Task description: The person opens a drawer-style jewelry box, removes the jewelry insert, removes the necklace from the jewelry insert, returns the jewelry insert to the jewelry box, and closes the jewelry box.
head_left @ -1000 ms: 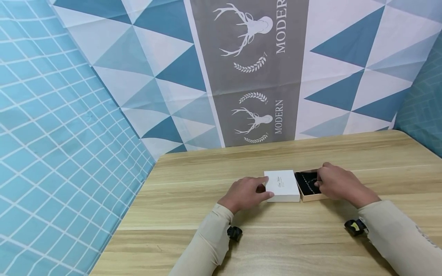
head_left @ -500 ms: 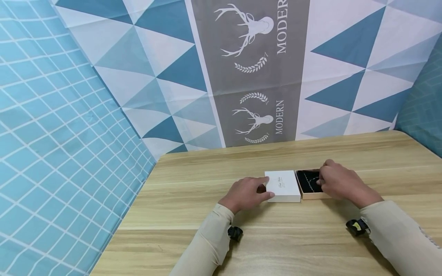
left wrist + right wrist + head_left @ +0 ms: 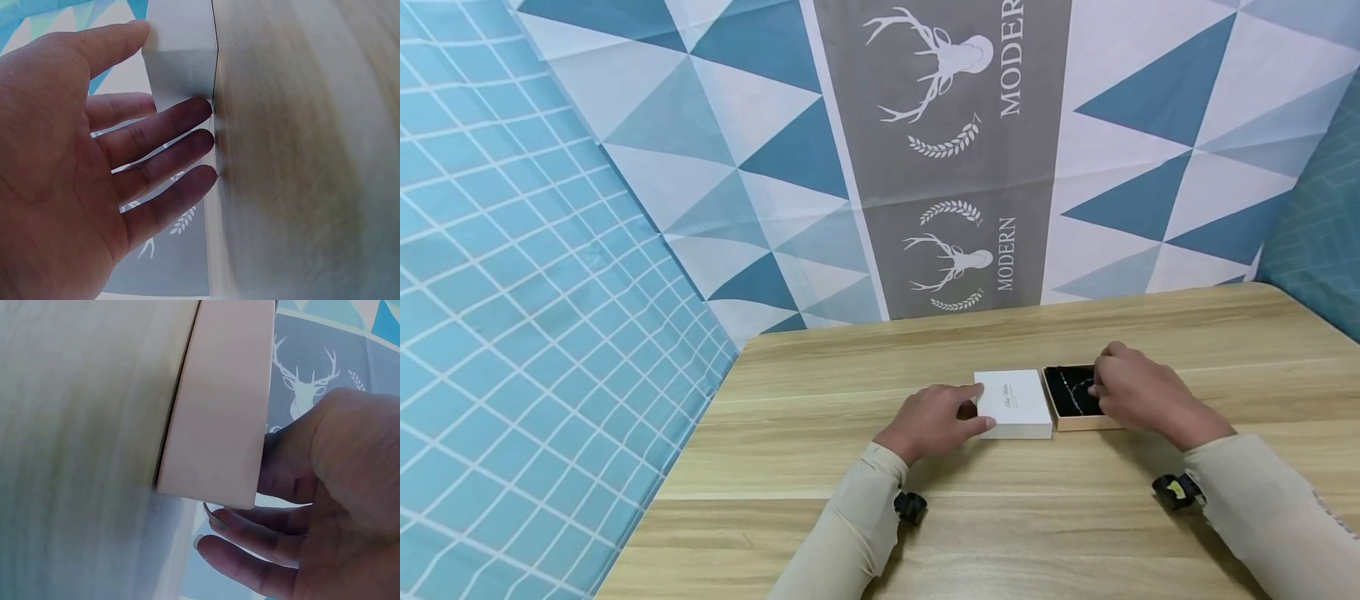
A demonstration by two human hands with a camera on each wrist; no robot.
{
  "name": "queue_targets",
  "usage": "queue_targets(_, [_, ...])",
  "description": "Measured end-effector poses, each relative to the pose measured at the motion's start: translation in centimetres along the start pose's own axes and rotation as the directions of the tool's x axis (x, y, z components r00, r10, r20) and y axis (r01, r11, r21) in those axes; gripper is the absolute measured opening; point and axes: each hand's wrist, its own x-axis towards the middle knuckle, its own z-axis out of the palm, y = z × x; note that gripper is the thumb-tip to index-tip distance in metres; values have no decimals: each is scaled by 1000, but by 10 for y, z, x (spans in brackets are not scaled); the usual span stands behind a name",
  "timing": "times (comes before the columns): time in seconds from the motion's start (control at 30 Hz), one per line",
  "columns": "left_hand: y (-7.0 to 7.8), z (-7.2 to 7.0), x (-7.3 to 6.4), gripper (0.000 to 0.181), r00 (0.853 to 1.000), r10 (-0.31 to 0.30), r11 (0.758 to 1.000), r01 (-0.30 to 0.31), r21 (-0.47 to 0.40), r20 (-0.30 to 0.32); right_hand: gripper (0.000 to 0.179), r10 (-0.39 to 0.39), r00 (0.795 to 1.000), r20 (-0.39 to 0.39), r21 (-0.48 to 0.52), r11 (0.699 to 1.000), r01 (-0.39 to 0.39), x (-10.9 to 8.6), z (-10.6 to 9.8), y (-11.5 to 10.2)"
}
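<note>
On the table lies a white box lid (image 3: 1013, 404) with small print on top. My left hand (image 3: 934, 421) rests its thumb and index finger on the lid's left edge; in the left wrist view the other fingers (image 3: 164, 192) extend loosely beside it. Right of the lid stands the open jewellery box base (image 3: 1086, 423), with thin silver chain jewellery (image 3: 1070, 393) on black padding. My right hand (image 3: 1138, 390) grips the base's right wall, thumb inside and fingers outside. That hand covers the right part of the padding. In the right wrist view, the base's pale side (image 3: 219, 406) shows.
The wooden table (image 3: 820, 450) runs up to a patterned cloth backdrop (image 3: 955, 167). A blue gridded cloth (image 3: 535, 292) borders the left side, and a darker teal cloth (image 3: 1315, 225) the right. Each wrist wears a small black camera.
My right hand has shifted the box base slightly away and straightened it, so it now stands more nearly in line with the lid. The left hand and lid have stayed in place.
</note>
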Motion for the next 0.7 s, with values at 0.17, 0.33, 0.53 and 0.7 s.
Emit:
queue_targets(0.17, [1, 0, 0, 28, 1000, 7, 1000, -7, 2, -5, 10, -9, 1000, -7, 15, 1000, 9, 0, -2, 1])
queue_targets(0.33, [0, 0, 1, 27, 1000, 15, 1000, -15, 5, -6, 11, -19, 1000, -24, 28, 999, 19, 0, -4, 3])
queue_targets(0.53, [1, 0, 1, 25, 1000, 7, 1000, -7, 11, -5, 11, -10, 999, -47, 23, 1000, 11, 1, -5, 2])
queue_targets(0.7, [1, -1, 1, 25, 1000, 6, 1000, -6, 14, -4, 12, -9, 998, -66, 20, 1000, 11, 2, -4, 2])
